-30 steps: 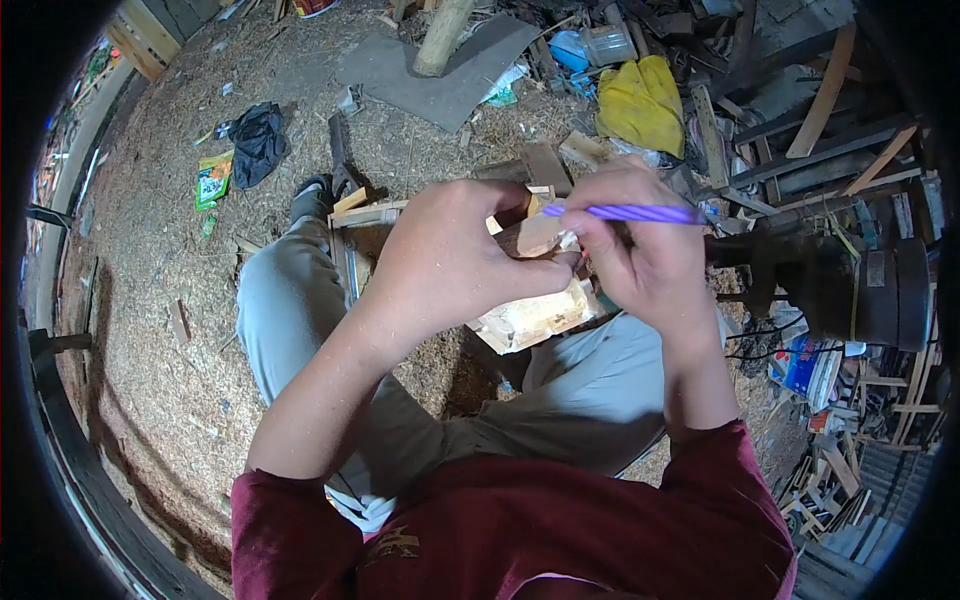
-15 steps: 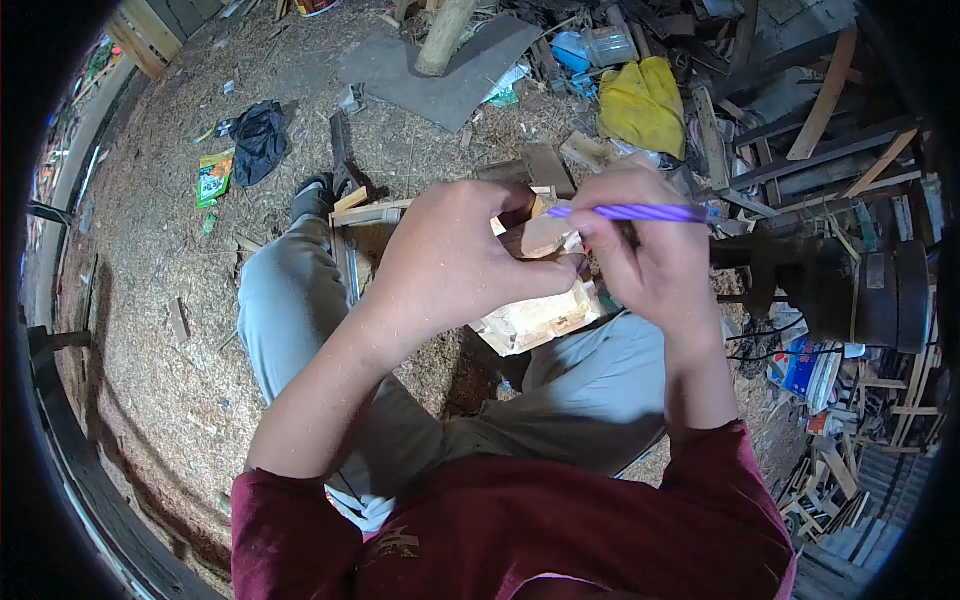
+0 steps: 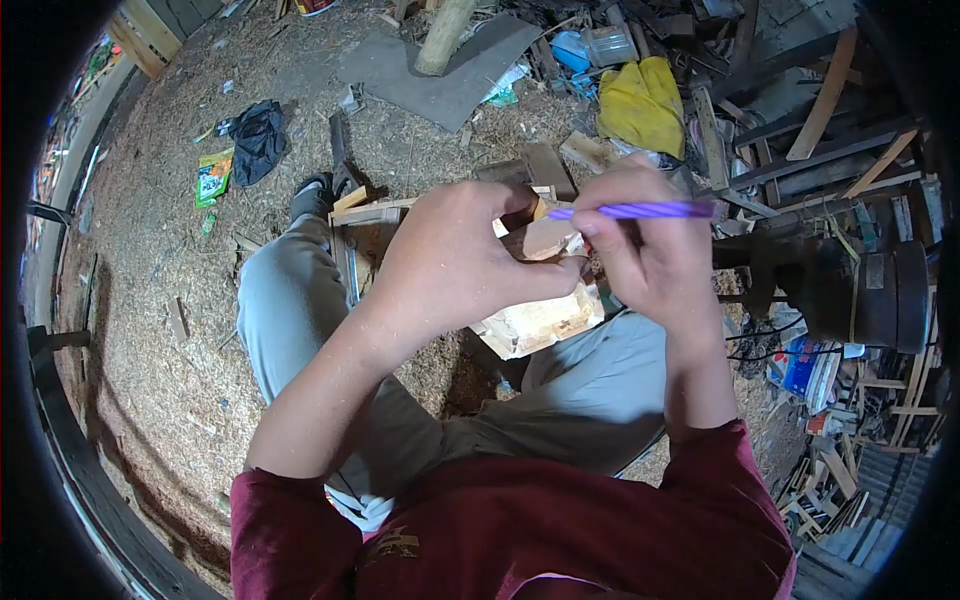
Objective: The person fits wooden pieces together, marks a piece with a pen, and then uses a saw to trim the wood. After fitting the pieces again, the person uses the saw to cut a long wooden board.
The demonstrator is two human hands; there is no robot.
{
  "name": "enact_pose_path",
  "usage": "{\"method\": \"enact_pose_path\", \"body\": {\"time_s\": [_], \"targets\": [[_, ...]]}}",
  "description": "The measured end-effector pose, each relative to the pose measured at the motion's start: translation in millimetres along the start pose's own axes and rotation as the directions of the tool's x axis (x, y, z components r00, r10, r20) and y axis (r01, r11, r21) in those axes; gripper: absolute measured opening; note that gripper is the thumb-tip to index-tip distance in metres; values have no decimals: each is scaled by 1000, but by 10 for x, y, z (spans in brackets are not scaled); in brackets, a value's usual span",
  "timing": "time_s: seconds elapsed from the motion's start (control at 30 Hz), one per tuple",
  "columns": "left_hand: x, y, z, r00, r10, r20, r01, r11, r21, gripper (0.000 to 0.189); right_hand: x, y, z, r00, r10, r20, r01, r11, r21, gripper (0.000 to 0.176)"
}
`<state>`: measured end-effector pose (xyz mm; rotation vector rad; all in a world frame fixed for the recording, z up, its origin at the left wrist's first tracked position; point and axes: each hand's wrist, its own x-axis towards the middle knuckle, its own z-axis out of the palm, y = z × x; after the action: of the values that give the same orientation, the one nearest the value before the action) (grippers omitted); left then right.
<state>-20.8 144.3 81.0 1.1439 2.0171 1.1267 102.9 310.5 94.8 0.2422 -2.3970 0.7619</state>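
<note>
My left hand [image 3: 450, 245] is closed round a small brown piece of wood [image 3: 540, 240], thumb on the near side and fingers on the far side. In my right hand [image 3: 650, 235] is a slim purple pencil [image 3: 645, 210], pinched near its point, which is at the upper edge of the wood piece. Under both hands a pale wooden block [image 3: 535, 322] with rough, chipped edges stands between my knees. Part of a wooden frame [image 3: 375, 213] shows behind my left hand; my hand hides the rest.
Wood shavings cover the ground [image 3: 180, 400]. A black plastic bag [image 3: 258, 142] and a green-yellow packet [image 3: 213, 178] lie at upper left. A yellow sack [image 3: 642, 105] and scrap wood fill the upper right. A dark cylindrical machine part [image 3: 860, 290] stands right of my right hand.
The pencil and my right hand have shifted very slightly to the right. The brown wood piece has tilted a little; my left hand keeps its grip.
</note>
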Motion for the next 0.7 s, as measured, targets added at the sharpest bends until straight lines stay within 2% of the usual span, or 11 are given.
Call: {"method": "enact_pose_path", "body": {"time_s": [0.4, 0.53, 0.63, 0.7], "targets": [[11, 21, 17, 1000, 13, 20, -14, 1000, 18, 58, -7, 23, -24, 1000, -13, 27, 13, 1000, -20, 16], [12, 3, 23, 999, 22, 24, -22, 1000, -5, 58, -32, 17, -32, 999, 39, -23, -38, 997, 66, 14], [-4, 10, 22, 997, 42, -59, -44, 998, -35, 54, -49, 24, -43, 998, 49, -37, -46, 995, 90, 13], [-4, 9, 15, 998, 33, -47, -35, 998, -44, 53, -42, 17, -27, 998, 52, -37, -50, 997, 51, 13]]}}
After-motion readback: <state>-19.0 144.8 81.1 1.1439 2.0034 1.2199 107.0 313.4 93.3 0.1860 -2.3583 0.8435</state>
